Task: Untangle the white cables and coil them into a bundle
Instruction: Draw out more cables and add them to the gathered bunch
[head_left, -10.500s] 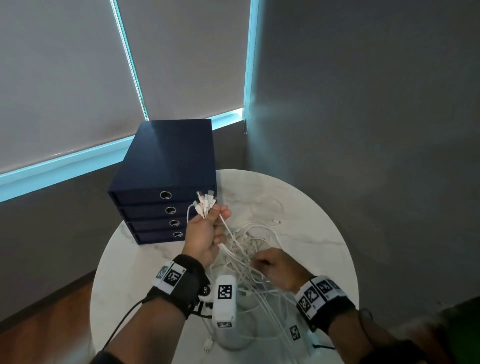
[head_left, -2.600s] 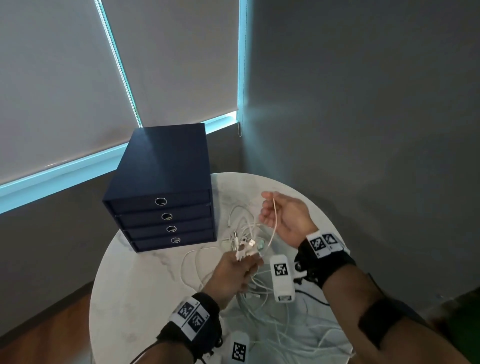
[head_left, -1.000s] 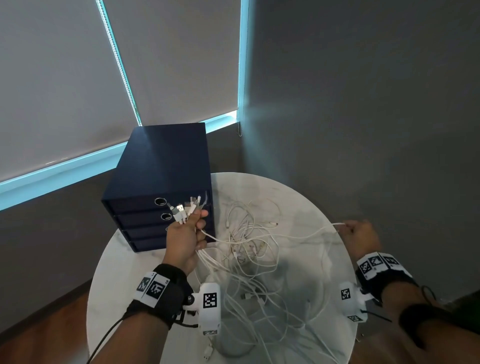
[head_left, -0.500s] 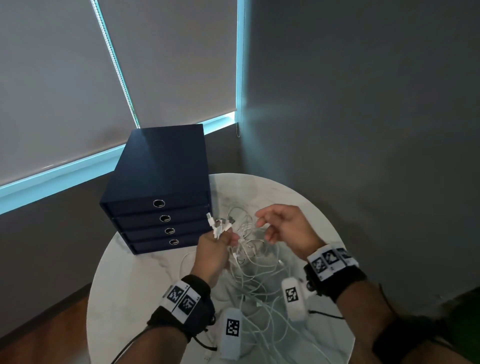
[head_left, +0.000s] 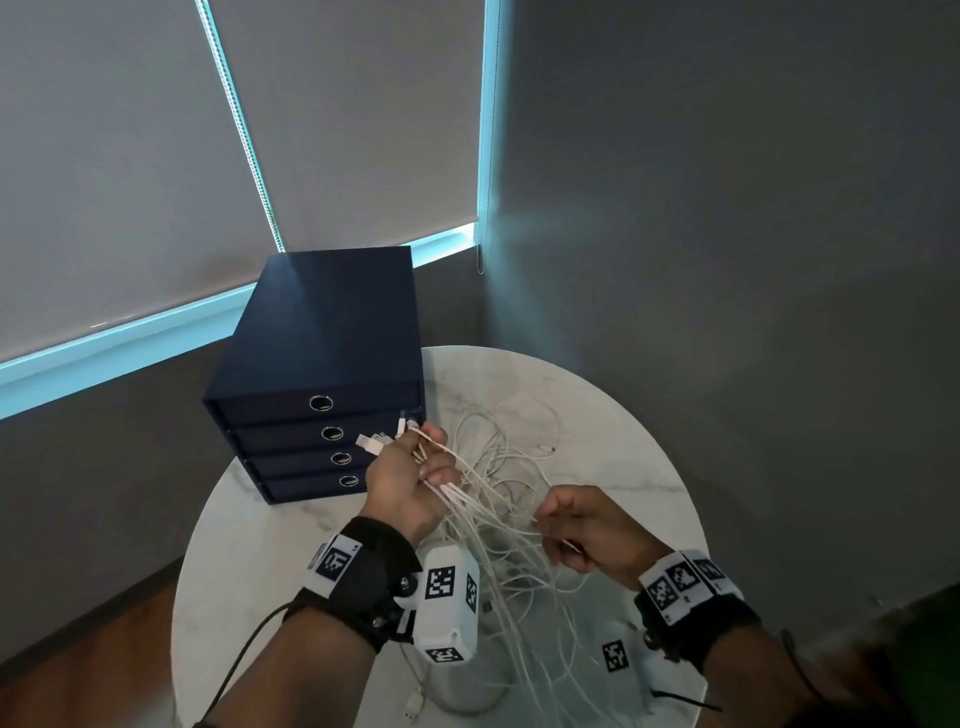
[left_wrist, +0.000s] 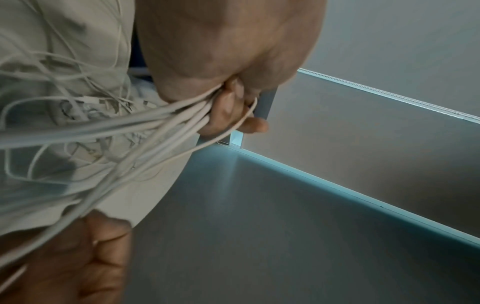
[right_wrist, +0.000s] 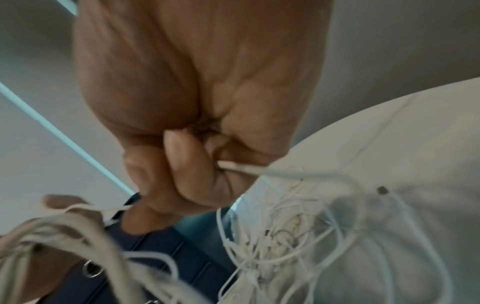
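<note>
Several white cables lie tangled on the round marble table. My left hand grips a bunch of them just below their plug ends, which stick out above the fist in front of the drawer box. In the left wrist view the strands run out of the curled fingers down to the heap. My right hand is lower and to the right, and it pinches a single white cable in its curled fingers.
A dark blue drawer box with several drawers stands at the table's back left. Grey walls and window blinds close in behind. One USB plug lies at the table's near edge. The wooden floor shows at lower left.
My left hand has stayed by the drawer box with the plug ends. My right hand has dropped from beside the left hand down to the right and now pinches one cable.
</note>
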